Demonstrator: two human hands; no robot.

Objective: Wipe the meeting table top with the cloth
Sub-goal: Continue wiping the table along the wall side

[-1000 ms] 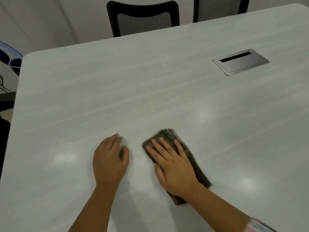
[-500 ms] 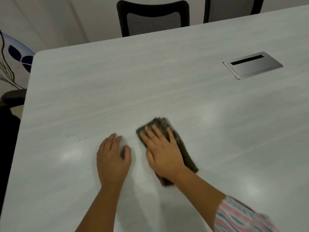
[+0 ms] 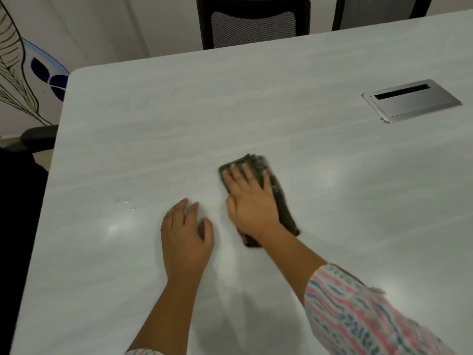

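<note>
Right hand [image 3: 252, 206] flat, grip unclenched, hides most of blurred cloth [image 3: 282, 206]; left hand [image 3: 185, 234] rests slack on table [image 3: 153, 124].

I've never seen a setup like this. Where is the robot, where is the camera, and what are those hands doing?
There is no robot here, just a person at work with bare hands. The camera is worn on the person's head and looks forward and down, so you see what they see. The right hand, with a striped sleeve behind it, presses flat on a dark folded cloth on the pale meeting table. The left hand rests flat on the table beside it and holds nothing. Also on the table are a metal cable hatch and a few shiny specks, perhaps droplets. Two black chairs stand at the far edge.
</note>
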